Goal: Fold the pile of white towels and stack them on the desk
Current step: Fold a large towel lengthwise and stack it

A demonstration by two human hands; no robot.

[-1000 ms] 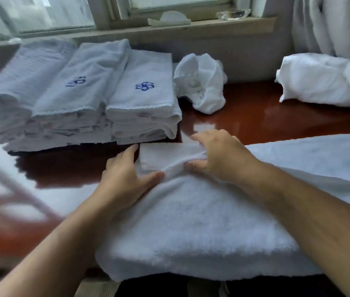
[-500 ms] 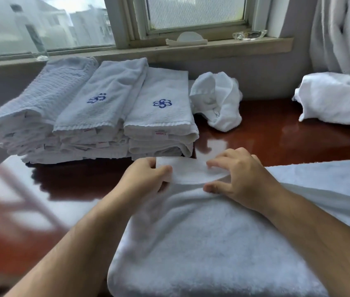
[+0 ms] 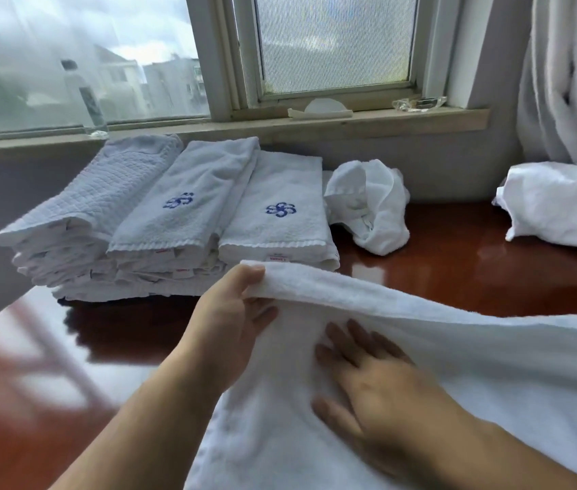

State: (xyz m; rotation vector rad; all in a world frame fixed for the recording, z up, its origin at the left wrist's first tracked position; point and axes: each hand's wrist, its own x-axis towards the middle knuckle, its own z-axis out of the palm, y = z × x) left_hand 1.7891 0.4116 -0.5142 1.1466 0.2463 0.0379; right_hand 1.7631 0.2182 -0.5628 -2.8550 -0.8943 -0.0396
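A large white towel [image 3: 456, 366] lies across the near right of the glossy red-brown desk [image 3: 456, 270]. My left hand [image 3: 230, 313] pinches the towel's far left corner and lifts that edge off the desk. My right hand [image 3: 368, 380] lies flat with spread fingers on the towel's lower layer, under the raised edge. Behind them stands a stack of folded white towels [image 3: 174, 228] in three rows, two of them with a blue flower emblem on top.
A crumpled white cloth [image 3: 371, 206] sits right of the stack. Another loose white towel heap [image 3: 559, 203] lies at the far right below a hanging white curtain [image 3: 573, 76]. The window sill [image 3: 280, 125] runs behind, holding small clear objects.
My left hand has lifted the towel's corner up off the desk. My right hand let go of the corner and slid back, flat onto the lower layer. The view tilted upward.
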